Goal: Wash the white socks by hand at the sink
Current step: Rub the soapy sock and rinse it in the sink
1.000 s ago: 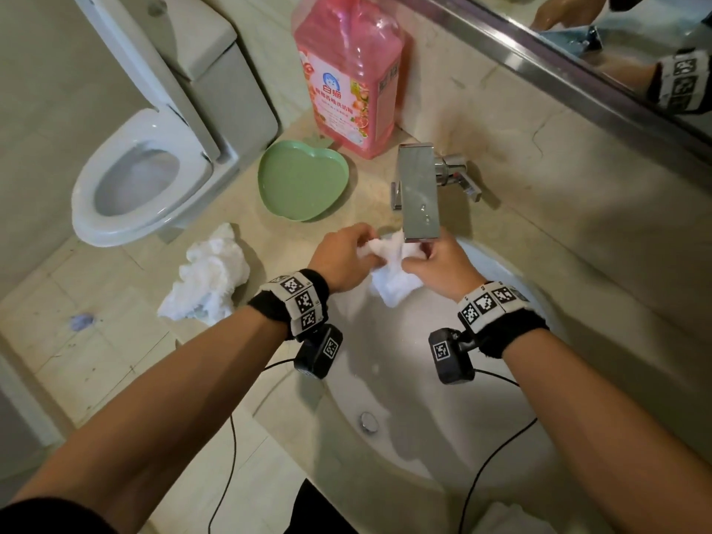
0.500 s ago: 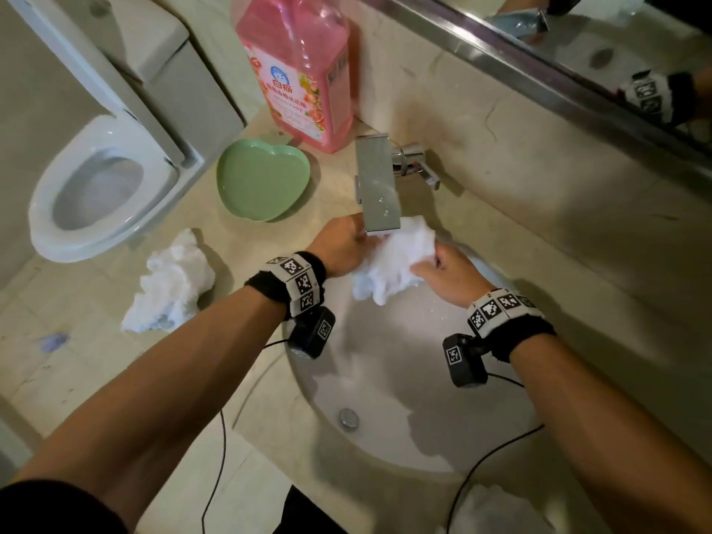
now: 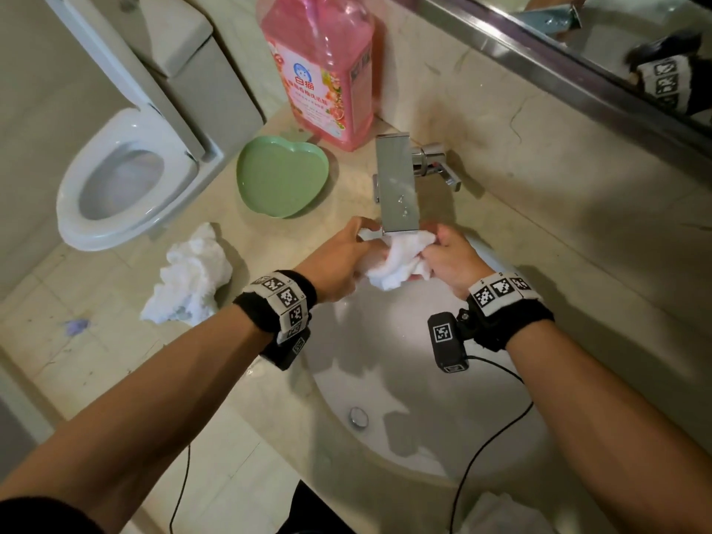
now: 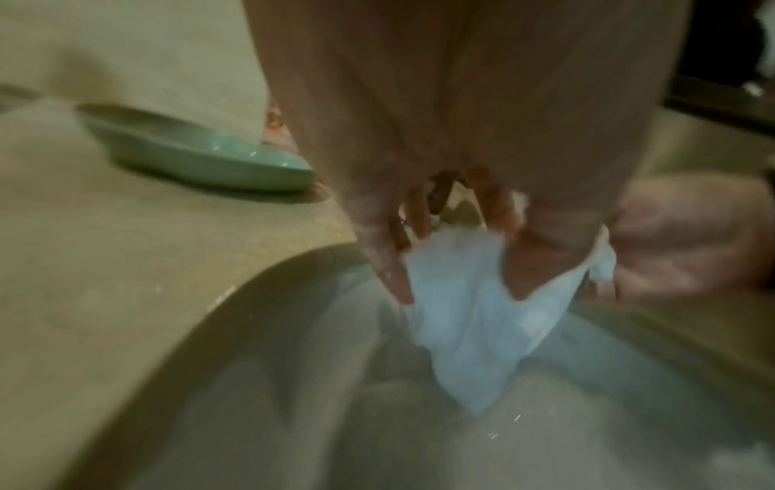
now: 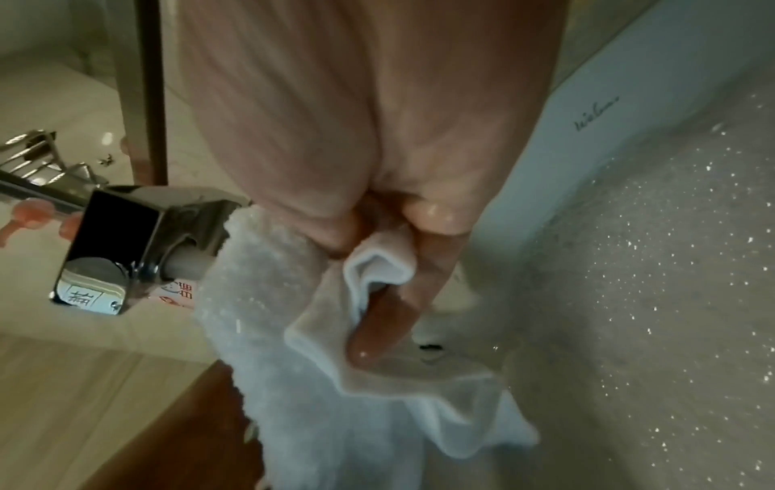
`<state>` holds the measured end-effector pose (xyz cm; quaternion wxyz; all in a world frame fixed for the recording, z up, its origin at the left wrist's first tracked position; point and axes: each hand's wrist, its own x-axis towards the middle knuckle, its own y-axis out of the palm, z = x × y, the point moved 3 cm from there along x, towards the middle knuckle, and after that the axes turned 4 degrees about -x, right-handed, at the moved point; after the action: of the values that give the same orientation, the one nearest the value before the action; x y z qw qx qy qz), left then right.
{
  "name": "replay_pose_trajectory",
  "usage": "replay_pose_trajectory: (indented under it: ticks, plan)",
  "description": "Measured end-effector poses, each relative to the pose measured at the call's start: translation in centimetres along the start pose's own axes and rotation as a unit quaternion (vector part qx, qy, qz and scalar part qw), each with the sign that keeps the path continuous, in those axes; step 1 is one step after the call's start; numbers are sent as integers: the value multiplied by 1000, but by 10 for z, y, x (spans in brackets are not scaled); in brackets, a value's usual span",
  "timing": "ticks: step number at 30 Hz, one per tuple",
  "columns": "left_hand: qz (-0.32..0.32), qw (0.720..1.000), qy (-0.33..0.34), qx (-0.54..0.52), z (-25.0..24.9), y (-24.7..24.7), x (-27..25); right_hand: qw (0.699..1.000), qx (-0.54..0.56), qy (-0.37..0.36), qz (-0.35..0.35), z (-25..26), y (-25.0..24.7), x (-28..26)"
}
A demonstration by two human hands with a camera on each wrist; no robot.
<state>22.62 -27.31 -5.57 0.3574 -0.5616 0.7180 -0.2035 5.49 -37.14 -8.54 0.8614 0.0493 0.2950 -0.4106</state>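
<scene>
Hanging below the square chrome faucet (image 3: 397, 183), one white sock (image 3: 397, 260) is stretched between two hands over the far end of the sink basin (image 3: 424, 398); its upper edge runs left to right from hand to hand, while its loose end droops toward the basin floor, so the long axis cannot be told with certainty. Left hand (image 3: 339, 260): fingers curled round the sock's left part, grip clamped on the fabric; the left wrist view, blurred, shows the cloth dangling from the fingers (image 4: 390, 265). Right hand (image 3: 449, 260): fingers pinching the sock's right part, grip likewise clamped on it; the right wrist view shows one finger tucked into a fold of the cloth (image 5: 377, 325).

Count, task items: one sock in hand; one crumpled white bundle (image 3: 188, 279) on the desk (image 3: 269, 240) left of the basin, too bunched to count its pieces; one further white cloth (image 3: 501, 514) at the near edge, cut off by the frame.

Count, other items: one pink detergent bottle (image 3: 323, 67), upright behind the faucet; one green heart-shaped dish (image 3: 283, 177) just left of the faucet; one drain plug (image 3: 358, 417) in the basin; one toilet (image 3: 127, 175) beyond the desk, seat down; two marker wristbands, one per wrist.
</scene>
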Motion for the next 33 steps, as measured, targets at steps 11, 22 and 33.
replay_pose_trajectory:
  ticks: [11, 22, 33]
  plan:
    - [58, 996, -61, -16, -1, 13, 30, 995, -30, -83, 51, 14, 3, -13]
    - [-29, 996, -70, 39, -13, -2, 45, 974, -200, -102, 24, -5, -25, -17]
    - [161, 949, -230, -146, -2, 13, 45, 890, -325, -297, -117, 16, -5, -16]
